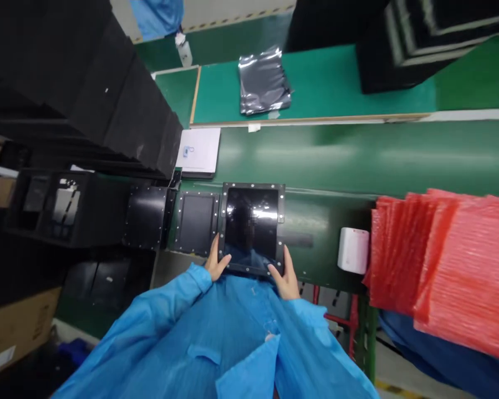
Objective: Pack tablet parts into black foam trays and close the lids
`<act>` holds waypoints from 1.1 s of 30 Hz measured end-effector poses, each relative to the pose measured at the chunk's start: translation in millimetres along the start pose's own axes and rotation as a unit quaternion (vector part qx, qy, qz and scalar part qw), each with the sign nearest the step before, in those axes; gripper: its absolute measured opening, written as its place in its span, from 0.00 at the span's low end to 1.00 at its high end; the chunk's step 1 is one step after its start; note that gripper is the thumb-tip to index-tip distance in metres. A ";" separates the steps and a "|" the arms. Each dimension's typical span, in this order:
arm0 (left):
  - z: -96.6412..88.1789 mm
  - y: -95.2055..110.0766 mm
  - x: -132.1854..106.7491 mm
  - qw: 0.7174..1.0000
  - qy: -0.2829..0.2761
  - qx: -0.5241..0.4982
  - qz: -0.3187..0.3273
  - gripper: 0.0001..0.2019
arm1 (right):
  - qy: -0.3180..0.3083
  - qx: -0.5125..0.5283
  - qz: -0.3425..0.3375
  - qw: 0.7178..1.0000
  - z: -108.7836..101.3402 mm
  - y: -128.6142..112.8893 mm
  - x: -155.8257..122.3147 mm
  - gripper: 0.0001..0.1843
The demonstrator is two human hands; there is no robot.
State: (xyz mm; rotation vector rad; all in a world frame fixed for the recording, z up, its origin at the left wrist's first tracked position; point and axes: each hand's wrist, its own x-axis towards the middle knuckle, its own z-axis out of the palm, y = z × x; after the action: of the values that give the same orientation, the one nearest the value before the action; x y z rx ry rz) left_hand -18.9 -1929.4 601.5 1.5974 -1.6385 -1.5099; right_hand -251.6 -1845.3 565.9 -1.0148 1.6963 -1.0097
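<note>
Blue sleeves (216, 332) up close, green factory bench (357, 160) beyond; left hand (215, 265) and right hand (286, 277) grips clasping black panel (253, 227) by near corners.

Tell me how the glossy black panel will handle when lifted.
The glossy black panel looks stiff: its framed edges are straight though the left hand and right hand grip only its near corners. The mirror-like face probably smudges and feels slippery. Flat, so unlikely to roll.

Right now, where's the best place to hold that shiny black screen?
Hold the shiny black screen by its frame at the two near corners, coming from the near edge, as the left hand and right hand do. The flat rim likely gives grip and spares the glossy glass.
</note>
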 end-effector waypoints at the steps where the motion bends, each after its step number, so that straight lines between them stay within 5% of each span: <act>1: -0.5 8.6 10.6 1.000 0.022 0.007 -0.002 0.39 | -0.010 0.015 -0.007 1.000 -1.4 -2.1 15.7 0.44; 4: -8.9 45.4 69.5 0.995 0.091 0.019 -0.022 0.36 | -0.025 0.042 -0.039 0.998 -6.6 -20.7 94.9 0.46; 8: -23.8 92.5 151.9 0.989 0.143 0.005 -0.044 0.21 | -0.010 0.062 -0.103 0.993 -9.9 -52.4 202.7 0.37; 12: -23.9 105.8 179.0 0.984 0.165 0.061 -0.039 0.15 | 0.021 0.063 -0.128 0.990 -6.2 -59.6 235.4 0.24; 15: -17.8 112.1 168.0 0.971 0.184 0.145 -0.054 0.19 | 0.038 0.050 -0.126 0.990 -4.4 -61.8 231.1 0.18; 18: -9.6 114.3 124.7 0.943 0.143 0.301 0.004 0.28 | 0.029 0.031 -0.117 0.992 -6.2 -68.0 226.0 0.17; 22: 2.1 82.5 35.6 0.876 -0.143 0.396 0.236 0.23 | 0.058 -0.041 -0.162 0.984 -13.3 -79.0 219.7 0.21; 24: 5.0 60.0 5.9 0.856 -0.234 0.372 0.272 0.17 | 0.080 -0.108 -0.219 0.966 -15.5 -86.4 215.2 0.21; 26: 5.2 43.1 -3.4 0.866 -0.260 0.330 0.272 0.17 | 0.063 -0.176 -0.280 0.942 -13.9 -95.7 210.5 0.18; 30: 4.2 27.0 13.6 0.897 -0.243 0.213 0.302 0.13 | -0.077 -0.268 -0.362 0.889 -0.1 -112.1 204.1 0.16; 33: 8.2 20.6 23.9 0.884 -0.242 0.188 0.353 0.13 | -0.109 -0.303 -0.381 0.867 8.6 -114.9 204.4 0.17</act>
State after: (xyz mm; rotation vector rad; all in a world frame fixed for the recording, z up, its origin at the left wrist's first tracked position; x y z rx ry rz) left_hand -41.6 -1952.1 607.3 0.5977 -2.5432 -1.2740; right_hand -275.8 -2073.8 613.2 -2.2452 1.4464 -0.7631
